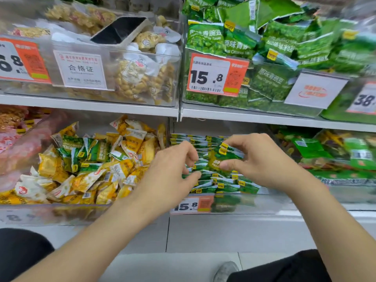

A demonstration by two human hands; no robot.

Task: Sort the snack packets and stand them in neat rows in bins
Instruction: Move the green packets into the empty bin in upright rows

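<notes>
Your right hand pinches a green packet over the rows in the clear bin, left hand curled just beside it, grip unclear.

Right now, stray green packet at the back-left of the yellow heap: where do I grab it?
Pinch the green packet by its exposed top edge, from above: it lies on the heap, neighbours crowding its sides. The left hand is nearer.

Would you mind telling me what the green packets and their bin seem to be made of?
Green packets: probably glossy printed plastic film, creased and glinting. Bin: clear rigid plastic, perhaps acrylic; they show through its front wall.
</notes>
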